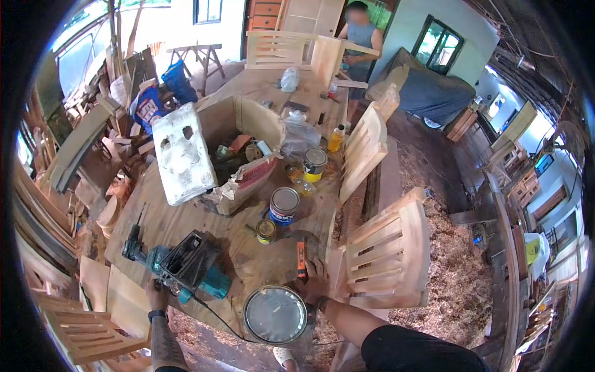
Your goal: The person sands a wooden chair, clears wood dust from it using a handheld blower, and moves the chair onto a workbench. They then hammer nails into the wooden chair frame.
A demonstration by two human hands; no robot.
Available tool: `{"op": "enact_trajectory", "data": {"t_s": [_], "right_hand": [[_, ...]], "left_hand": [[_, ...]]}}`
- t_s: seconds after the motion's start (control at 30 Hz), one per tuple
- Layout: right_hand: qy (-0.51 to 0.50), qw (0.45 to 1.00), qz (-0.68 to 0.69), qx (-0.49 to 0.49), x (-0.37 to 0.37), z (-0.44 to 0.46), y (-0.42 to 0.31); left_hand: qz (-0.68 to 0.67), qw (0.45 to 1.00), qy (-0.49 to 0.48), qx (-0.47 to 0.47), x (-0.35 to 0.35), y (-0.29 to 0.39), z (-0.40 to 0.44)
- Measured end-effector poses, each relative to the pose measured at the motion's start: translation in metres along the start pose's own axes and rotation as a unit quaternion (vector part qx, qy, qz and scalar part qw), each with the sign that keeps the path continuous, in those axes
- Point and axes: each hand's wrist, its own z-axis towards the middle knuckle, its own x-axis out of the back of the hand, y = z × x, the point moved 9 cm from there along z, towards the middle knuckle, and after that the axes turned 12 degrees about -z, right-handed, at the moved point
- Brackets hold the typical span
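A teal-and-black power tool [197, 265], which looks like a belt sander, lies at the table's near left edge. My left hand [155, 292] is closed at its near left side, the fingers partly hidden by it. A teal drill [133, 245] with a long bit sits just beyond. My right hand [317, 280] rests on the tabletop with its fingers apart, holding nothing. Beside those fingers lies an orange-and-black tool [301, 259], its kind unclear. A large round can with a silver lid [275, 314] stands between my forearms, near the table edge.
Paint cans [284, 206] and a torn cardboard box [248, 118] with a white foam slab [183, 155] occupy the table [248, 260]. Wooden chair backs [387, 251] line the right side. A black cord [220, 317] runs past the large can. Another person [362, 43] stands at the far end.
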Motion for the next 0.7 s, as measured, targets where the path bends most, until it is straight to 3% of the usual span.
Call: {"op": "enact_trajectory", "data": {"t_s": [0.07, 0.17, 0.2, 0.3, 0.4, 0.5, 0.53, 0.63, 0.67, 0.7], "right_hand": [[0.001, 1.0, 0.008, -0.003, 0.001, 0.001, -0.002], [-0.006, 1.0, 0.0, -0.008, 0.004, 0.002, -0.003], [-0.01, 1.0, -0.001, -0.009, 0.005, 0.002, -0.003], [-0.012, 1.0, 0.0, -0.009, 0.009, 0.002, -0.005], [-0.005, 1.0, 0.004, -0.01, 0.009, -0.001, -0.003], [-0.001, 1.0, 0.011, -0.011, 0.01, 0.002, -0.005], [0.006, 1.0, 0.019, -0.01, 0.013, 0.001, -0.005], [0.033, 0.999, 0.03, -0.012, 0.011, 0.0, -0.003], [0.026, 0.999, 0.024, -0.013, 0.008, 0.001, 0.001], [0.02, 1.0, 0.018, -0.014, 0.008, 0.0, 0.001]], "left_hand": [[-0.056, 0.998, -0.023, -0.022, -0.001, -0.025, 0.006], [0.085, 0.991, -0.063, -0.085, 0.004, -0.002, -0.001], [0.053, 0.995, -0.064, -0.054, 0.008, -0.001, -0.003], [0.113, 0.98, -0.045, -0.159, 0.017, 0.007, -0.002], [0.123, 0.986, 0.009, -0.116, 0.043, -0.002, -0.015], [0.046, 0.998, 0.026, -0.04, 0.077, -0.011, -0.048], [0.007, 0.999, 0.04, 0.028, 0.089, -0.02, -0.069], [-0.032, 0.992, 0.113, 0.042, 0.125, -0.067, -0.138], [-0.049, 0.98, 0.11, 0.158, 0.131, -0.084, -0.167], [-0.002, 0.986, 0.063, 0.157, 0.137, -0.069, -0.194]]}}
